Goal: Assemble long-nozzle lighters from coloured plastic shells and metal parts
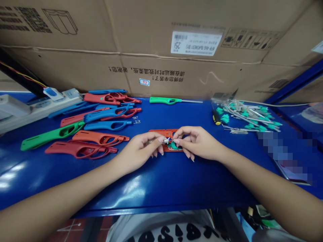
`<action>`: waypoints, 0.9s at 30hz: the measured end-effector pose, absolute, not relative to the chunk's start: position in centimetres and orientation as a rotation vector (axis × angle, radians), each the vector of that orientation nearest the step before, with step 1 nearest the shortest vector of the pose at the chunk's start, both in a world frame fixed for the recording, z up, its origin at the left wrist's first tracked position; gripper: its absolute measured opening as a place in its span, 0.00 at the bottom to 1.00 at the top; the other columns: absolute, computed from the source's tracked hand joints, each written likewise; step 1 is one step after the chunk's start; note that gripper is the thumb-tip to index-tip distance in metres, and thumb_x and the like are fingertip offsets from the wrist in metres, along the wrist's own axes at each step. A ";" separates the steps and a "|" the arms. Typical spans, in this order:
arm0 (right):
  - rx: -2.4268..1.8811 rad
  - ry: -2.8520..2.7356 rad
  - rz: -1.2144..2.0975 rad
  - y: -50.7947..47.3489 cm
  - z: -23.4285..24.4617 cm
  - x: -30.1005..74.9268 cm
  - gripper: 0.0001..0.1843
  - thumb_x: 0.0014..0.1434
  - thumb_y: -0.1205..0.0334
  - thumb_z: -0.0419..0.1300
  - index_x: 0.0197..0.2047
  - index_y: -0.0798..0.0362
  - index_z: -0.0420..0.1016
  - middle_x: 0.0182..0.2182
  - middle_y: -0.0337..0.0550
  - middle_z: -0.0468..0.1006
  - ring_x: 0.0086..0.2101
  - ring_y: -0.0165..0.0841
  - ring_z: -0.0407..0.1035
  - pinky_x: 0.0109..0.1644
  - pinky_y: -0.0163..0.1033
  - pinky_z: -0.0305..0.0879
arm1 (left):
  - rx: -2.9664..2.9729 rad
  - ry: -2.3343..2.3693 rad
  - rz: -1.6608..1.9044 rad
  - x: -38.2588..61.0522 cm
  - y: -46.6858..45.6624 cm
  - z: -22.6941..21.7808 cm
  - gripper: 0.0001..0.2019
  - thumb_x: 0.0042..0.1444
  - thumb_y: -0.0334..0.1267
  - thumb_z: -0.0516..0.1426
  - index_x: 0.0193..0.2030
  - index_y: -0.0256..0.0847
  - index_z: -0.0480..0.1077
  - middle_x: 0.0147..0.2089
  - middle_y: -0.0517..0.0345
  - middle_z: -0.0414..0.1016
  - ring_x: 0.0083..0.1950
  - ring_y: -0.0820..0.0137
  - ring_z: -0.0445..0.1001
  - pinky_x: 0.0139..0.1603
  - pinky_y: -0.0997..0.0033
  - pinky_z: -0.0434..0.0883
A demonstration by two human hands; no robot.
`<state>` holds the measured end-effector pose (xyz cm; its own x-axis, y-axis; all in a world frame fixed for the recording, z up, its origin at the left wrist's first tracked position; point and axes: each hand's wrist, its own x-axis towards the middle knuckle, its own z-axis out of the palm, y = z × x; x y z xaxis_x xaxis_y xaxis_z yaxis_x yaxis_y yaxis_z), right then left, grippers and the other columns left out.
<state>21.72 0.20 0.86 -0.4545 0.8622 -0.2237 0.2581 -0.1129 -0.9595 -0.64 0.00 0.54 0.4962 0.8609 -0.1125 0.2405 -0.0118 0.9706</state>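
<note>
An orange lighter casing (154,131) lies on the blue table beneath both hands, its inside facing up. Pinched between thumb and fingers of my left hand (145,146) is a thin metal tube with a whitish end (166,141). My right hand (194,143) is closed in a pinch just right of that end, over a green plastic piece (173,146) and thin wires. My fingertips cover part of these, so exactly what the right hand grips is hidden. The fingers of both hands partly hide the casing.
Red, blue, green and orange lighter casings (80,149) lie at left by a power strip (42,109). A green lighter (161,100) lies at the back. At right are metal tubes with green pieces (252,116), a screwdriver (216,117) and a phone (292,173). Cardboard boxes (151,40) stand behind.
</note>
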 end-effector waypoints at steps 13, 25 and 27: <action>-1.127 -1.707 1.548 0.6 -0.6 21.7 0.17 0.59 0.49 0.65 0.37 0.57 0.77 0.24 0.38 0.77 0.19 0.25 0.69 0.19 0.29 0.68 | 1.552 1.008 0.625 -0.7 0.0 0.1 0.15 0.66 0.48 0.54 0.44 0.37 0.71 0.30 0.60 0.77 0.27 0.74 0.70 0.31 0.74 0.68; -1.094 -1.718 1.570 0.9 -0.8 21.9 0.19 0.60 0.47 0.65 0.41 0.56 0.75 0.20 0.35 0.75 0.17 0.25 0.69 0.21 0.30 0.69 | 1.658 0.986 0.644 -0.7 0.0 -0.2 0.17 0.69 0.48 0.49 0.44 0.37 0.71 0.33 0.58 0.78 0.29 0.73 0.70 0.32 0.73 0.68; -1.075 -1.740 1.547 1.0 -0.9 22.0 0.20 0.59 0.46 0.64 0.39 0.57 0.77 0.22 0.38 0.77 0.19 0.26 0.71 0.22 0.31 0.71 | 1.687 0.993 0.637 -0.7 0.0 -0.2 0.18 0.69 0.48 0.49 0.42 0.37 0.72 0.33 0.58 0.79 0.28 0.74 0.70 0.32 0.73 0.68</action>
<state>21.98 0.97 -0.94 -0.5151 0.8519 -0.0945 0.1939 0.0084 -0.9810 -0.70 0.04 -0.19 0.5177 0.8539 -0.0538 0.3075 -0.1271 0.9430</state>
